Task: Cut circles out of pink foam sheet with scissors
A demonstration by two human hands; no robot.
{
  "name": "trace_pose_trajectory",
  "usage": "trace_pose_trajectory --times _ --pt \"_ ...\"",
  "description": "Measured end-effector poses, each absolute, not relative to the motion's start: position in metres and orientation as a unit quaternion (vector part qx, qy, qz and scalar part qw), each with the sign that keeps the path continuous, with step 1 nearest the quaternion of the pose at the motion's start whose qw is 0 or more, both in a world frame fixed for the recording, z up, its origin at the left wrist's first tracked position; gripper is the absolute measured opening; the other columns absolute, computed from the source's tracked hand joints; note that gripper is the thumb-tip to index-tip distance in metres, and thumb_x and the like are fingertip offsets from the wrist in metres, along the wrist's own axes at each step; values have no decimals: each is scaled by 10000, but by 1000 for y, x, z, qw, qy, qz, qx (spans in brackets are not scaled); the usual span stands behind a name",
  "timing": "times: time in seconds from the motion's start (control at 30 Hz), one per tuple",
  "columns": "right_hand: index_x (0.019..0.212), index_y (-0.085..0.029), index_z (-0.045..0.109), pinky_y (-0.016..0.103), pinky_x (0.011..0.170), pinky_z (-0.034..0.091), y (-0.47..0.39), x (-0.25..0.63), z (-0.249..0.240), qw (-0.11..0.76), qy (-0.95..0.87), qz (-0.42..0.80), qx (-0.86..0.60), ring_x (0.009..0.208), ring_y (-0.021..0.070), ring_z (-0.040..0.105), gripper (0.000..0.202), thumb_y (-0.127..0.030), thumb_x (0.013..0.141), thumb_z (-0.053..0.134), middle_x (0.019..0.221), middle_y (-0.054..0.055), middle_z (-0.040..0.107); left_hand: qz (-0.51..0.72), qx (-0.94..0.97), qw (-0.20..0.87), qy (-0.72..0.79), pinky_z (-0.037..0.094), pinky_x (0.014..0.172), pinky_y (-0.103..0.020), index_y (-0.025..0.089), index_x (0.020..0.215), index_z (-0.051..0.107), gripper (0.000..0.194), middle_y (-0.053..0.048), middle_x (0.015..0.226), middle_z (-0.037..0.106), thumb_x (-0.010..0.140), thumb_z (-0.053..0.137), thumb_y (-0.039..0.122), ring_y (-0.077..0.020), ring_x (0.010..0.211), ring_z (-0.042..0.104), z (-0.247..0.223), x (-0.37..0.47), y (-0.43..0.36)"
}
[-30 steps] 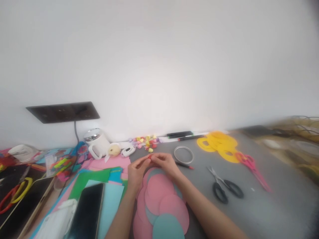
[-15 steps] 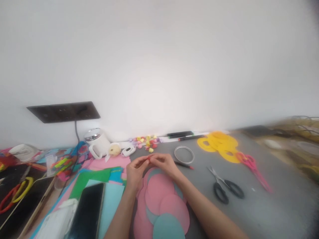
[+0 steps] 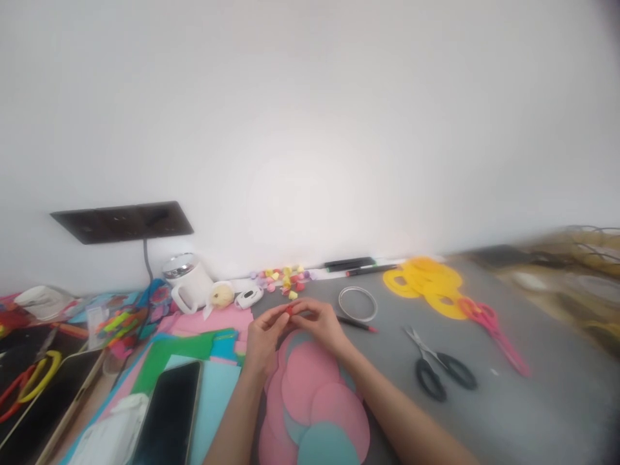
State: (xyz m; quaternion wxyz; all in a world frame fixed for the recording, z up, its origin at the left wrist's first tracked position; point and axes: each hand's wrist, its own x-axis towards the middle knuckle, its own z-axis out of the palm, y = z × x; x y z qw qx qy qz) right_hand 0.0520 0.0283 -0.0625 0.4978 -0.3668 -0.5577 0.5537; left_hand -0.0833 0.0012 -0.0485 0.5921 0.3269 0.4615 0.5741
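Observation:
Between the fingertips of both hands is a small red folded paper piece (image 3: 289,310), mostly covered by the fingers. My left hand (image 3: 265,332) pinches it from the left, and my right hand (image 3: 317,323) pinches it from the right. Just below the hands lies an overlapping pile of pink and teal paper circles (image 3: 310,381). Beyond the fingers, near the wall, sits a heap of little folded paper pieces (image 3: 288,279) in red, yellow, pink and purple. A black pen with a red end (image 3: 357,324) lies beside my right hand, close to a silver ring (image 3: 357,303).
Black-handled scissors (image 3: 438,368), pink scissors (image 3: 496,332) and yellow paper rings (image 3: 426,282) lie on the right. Leftward are a phone (image 3: 169,413), coloured paper sheets (image 3: 181,352), a white mug (image 3: 188,284) and a small white device (image 3: 249,296). Black markers (image 3: 349,263) rest by the wall.
My fingers have shifted slightly around the red paper piece, and more of it shows now. The view has moved a little; the things on the table lie as before.

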Motion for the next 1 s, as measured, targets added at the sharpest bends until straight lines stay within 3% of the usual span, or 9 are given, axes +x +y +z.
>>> trace_pose_trajectory --times 0.33,0.6,0.83,1.0 --pt "730 -211 689 327 700 520 27 48 -65 509 -630 436 -392 853 217 649 44 -211 739 646 895 77 694 572 321 583 479 553 768 -334 121 877 715 337 -100 895 725 610 778 318 -192 764 676 -52 -83 2" --pt "875 -210 643 296 684 526 26 44 -74 504 -701 327 -384 817 180 633 142 -157 749 603 895 50 672 586 268 584 493 543 677 -267 126 881 693 394 -79 857 720 558 812 318 -156 717 662 -51 -84 2" --pt "994 -214 610 303 680 535 27 46 -76 509 -700 309 -395 776 172 637 239 -170 760 599 889 46 677 573 266 614 474 539 730 -297 106 846 708 385 -114 881 718 559 810 341 -185 772 666 -47 -85 1" --pt "945 -225 647 300 701 527 29 46 -80 501 -727 259 -390 779 167 622 234 -108 761 562 890 44 665 563 287 617 469 537 746 -310 93 870 718 396 -131 881 721 572 800 340 -204 798 668 -46 -83 0"
